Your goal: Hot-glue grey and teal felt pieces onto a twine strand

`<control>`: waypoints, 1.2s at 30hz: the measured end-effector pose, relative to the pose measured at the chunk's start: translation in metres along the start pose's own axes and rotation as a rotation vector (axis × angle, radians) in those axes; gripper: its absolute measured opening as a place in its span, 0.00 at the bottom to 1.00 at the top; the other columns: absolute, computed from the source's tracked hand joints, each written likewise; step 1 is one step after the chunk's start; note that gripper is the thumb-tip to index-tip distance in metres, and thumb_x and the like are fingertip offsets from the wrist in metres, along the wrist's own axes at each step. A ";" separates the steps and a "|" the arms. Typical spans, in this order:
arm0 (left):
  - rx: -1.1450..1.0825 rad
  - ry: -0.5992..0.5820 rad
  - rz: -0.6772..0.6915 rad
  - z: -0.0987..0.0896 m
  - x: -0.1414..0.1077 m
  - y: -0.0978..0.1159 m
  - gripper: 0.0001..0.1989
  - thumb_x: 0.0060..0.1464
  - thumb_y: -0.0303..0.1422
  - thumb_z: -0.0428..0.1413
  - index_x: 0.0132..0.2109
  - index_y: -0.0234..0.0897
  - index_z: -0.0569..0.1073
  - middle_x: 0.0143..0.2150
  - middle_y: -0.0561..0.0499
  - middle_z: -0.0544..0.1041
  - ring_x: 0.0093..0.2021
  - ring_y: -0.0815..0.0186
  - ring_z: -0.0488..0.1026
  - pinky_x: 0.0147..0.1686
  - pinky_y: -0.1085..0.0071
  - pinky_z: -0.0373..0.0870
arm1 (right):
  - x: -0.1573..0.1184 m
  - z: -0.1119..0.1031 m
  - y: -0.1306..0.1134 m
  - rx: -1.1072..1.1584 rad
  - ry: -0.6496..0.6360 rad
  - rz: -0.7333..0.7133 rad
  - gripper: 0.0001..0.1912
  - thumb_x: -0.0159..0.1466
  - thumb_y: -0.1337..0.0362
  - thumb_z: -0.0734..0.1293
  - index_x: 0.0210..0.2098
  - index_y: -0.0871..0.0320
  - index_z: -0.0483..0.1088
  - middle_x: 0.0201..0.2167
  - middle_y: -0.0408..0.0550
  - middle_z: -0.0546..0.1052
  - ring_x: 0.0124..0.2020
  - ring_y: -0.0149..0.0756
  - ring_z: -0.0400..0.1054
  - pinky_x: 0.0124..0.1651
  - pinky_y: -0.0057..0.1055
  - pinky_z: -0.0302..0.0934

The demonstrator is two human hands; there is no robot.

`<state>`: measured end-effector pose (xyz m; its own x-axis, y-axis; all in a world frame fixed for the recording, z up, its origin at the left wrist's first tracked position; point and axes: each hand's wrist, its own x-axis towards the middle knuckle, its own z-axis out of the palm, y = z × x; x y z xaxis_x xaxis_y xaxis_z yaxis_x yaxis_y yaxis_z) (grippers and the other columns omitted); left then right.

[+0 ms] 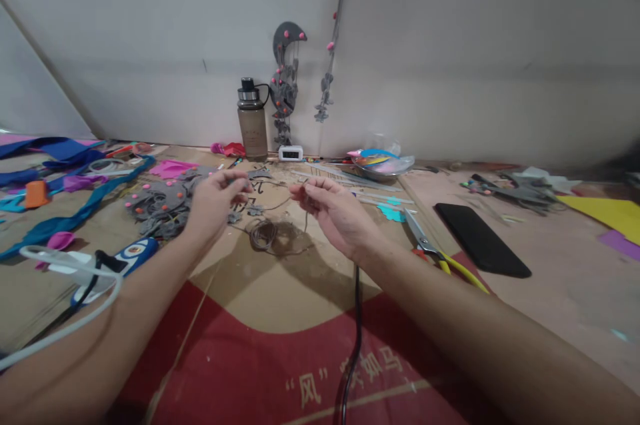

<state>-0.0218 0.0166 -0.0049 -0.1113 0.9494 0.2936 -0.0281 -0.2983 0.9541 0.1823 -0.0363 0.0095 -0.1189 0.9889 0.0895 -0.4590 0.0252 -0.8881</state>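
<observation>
My right hand (334,211) is closed in a pinch on a thin grey cord (263,236). One strand hangs from its fingers to the loose coil on the cardboard. My left hand (219,201) is held across from it, thumb and fingertips drawn together. Whatever lies between those fingertips is too small to make out. Small grey felt flowers (255,210) lie just beside the left fingers. Left of that hand is a heap of grey felt pieces (160,205) dotted with pink and orange balls.
Yellow-handled scissors (423,238) and a black phone (483,239) lie at right. A bottle (253,121), a small digital clock (291,153) and a felt moon hanging (287,45) stand against the wall. A black cable (357,331) crosses the cardboard in front. Blue felt strips (75,221) lie left.
</observation>
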 end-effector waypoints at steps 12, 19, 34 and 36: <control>0.408 -0.452 -0.145 0.035 -0.046 0.010 0.13 0.45 0.44 0.60 0.32 0.40 0.78 0.24 0.53 0.74 0.25 0.67 0.68 0.25 0.72 0.61 | 0.000 0.003 0.015 -0.154 -0.012 0.010 0.11 0.51 0.60 0.69 0.28 0.56 0.64 0.46 0.47 0.75 0.45 0.35 0.66 0.39 0.31 0.56; 0.407 -0.360 -0.106 0.024 -0.034 0.010 0.15 0.46 0.45 0.59 0.27 0.37 0.76 0.26 0.50 0.76 0.27 0.67 0.68 0.29 0.71 0.63 | 0.002 -0.001 0.002 -0.114 0.026 -0.029 0.09 0.53 0.61 0.66 0.31 0.55 0.62 0.48 0.47 0.74 0.52 0.39 0.64 0.43 0.34 0.56; 0.235 0.054 -0.032 -0.015 0.011 -0.014 0.10 0.40 0.37 0.63 0.24 0.34 0.76 0.23 0.51 0.74 0.24 0.70 0.68 0.30 0.73 0.65 | 0.007 -0.012 -0.033 0.040 0.056 -0.280 0.06 0.56 0.61 0.65 0.27 0.54 0.63 0.30 0.42 0.75 0.40 0.34 0.70 0.47 0.36 0.61; 0.173 0.096 -0.059 -0.017 0.014 -0.016 0.09 0.39 0.36 0.63 0.23 0.33 0.75 0.22 0.51 0.73 0.24 0.72 0.67 0.29 0.74 0.64 | 0.006 -0.013 -0.041 0.079 0.070 -0.310 0.07 0.57 0.62 0.65 0.25 0.55 0.62 0.25 0.41 0.71 0.35 0.32 0.70 0.46 0.36 0.63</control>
<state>-0.0400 0.0333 -0.0166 -0.2086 0.9486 0.2379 0.1325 -0.2136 0.9679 0.2123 -0.0299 0.0408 0.0968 0.9437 0.3164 -0.5307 0.3178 -0.7857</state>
